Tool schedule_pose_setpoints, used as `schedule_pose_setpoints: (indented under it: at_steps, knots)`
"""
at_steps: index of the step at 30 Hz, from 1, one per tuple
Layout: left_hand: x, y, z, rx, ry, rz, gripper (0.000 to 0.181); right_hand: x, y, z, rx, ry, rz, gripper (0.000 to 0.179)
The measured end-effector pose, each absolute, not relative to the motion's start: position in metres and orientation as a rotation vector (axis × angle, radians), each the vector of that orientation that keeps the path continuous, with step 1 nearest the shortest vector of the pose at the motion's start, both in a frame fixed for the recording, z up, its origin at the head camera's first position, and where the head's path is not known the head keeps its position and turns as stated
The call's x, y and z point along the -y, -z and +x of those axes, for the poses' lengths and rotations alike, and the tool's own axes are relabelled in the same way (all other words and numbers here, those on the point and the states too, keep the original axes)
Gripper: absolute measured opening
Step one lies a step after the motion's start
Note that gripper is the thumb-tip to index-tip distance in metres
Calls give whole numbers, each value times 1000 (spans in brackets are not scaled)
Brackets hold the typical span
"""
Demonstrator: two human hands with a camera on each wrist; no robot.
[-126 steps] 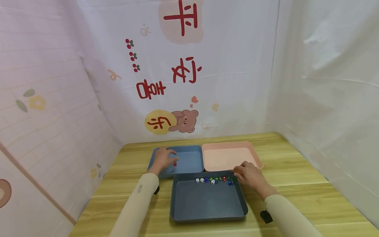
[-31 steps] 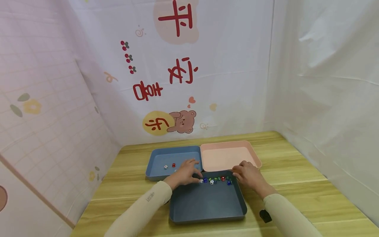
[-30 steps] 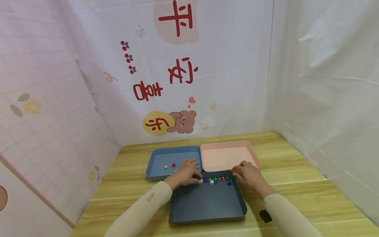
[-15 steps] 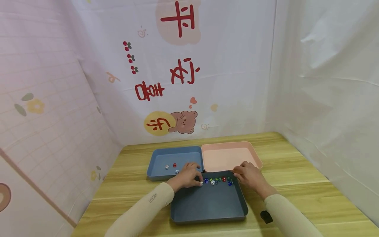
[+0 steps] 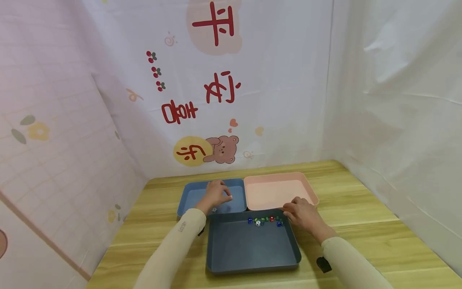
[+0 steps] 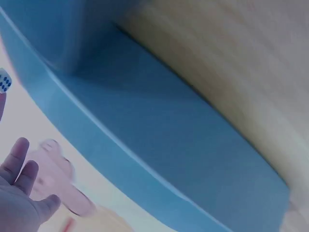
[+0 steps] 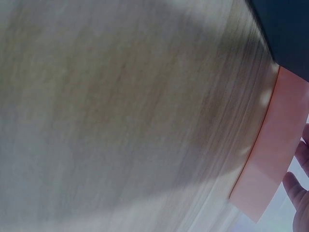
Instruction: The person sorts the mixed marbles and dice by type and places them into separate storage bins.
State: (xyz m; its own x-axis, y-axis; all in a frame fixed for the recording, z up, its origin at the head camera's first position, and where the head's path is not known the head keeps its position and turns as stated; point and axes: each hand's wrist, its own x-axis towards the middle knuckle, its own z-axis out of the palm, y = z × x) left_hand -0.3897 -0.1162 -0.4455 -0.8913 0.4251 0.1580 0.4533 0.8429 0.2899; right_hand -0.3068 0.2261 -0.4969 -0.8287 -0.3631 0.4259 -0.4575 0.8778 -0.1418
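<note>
My left hand (image 5: 215, 194) hovers over the blue tray (image 5: 236, 206), pinching a white die (image 6: 5, 80) with blue dots between thumb and a fingertip. In the left wrist view its other fingers spread apart. Another white die (image 5: 214, 210) lies in the blue tray below the hand, which hides part of that tray. At the far right corner of the dark grey tray (image 5: 252, 249), my right hand (image 5: 303, 212) grips the rim with curled fingers. Inside that tray, along its far side, sit a blue die (image 5: 250, 220), a white die (image 5: 258, 223), a red die (image 5: 272, 219) and several green and blue dice.
A pink tray (image 5: 276, 192) stands right of the blue one, both against the far side of the dark grey tray. All three rest on a wood-grain table (image 5: 361, 220). White printed cloth (image 5: 288, 100) hangs behind and along both sides.
The left hand has picked a white die from the dark grey tray and carried it up and left over the blue tray. The right hand has stayed at the corner.
</note>
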Motion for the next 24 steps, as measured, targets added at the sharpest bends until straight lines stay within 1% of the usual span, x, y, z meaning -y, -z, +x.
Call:
schedule_pose_setpoints:
  at_steps: [5, 7, 10, 13, 18, 22, 24]
  knots:
    - [130, 453, -402, 2970, 433, -450, 10, -228, 502, -309, 2652, -331, 612, 19]
    - [132, 452, -404, 2970, 439, -408, 13, -229, 502, -310, 2648, -330, 611, 19]
    - [129, 448, -406, 2951, 471, -435, 21, -230, 501, -309, 2637, -334, 608, 17]
    - [121, 445, -403, 2933, 488, -565, 23, -229, 499, -309, 2625, -338, 611, 15]
    - [95, 444, -387, 2917, 484, -895, 16, -227, 496, -308, 2635, -349, 609, 15]
    - [78, 448, -373, 2914, 315, -1137, 14, -227, 496, -307, 2658, -358, 597, 16]
    - [73, 450, -369, 2905, 211, -1205, 15, -226, 497, -307, 2663, -359, 595, 16]
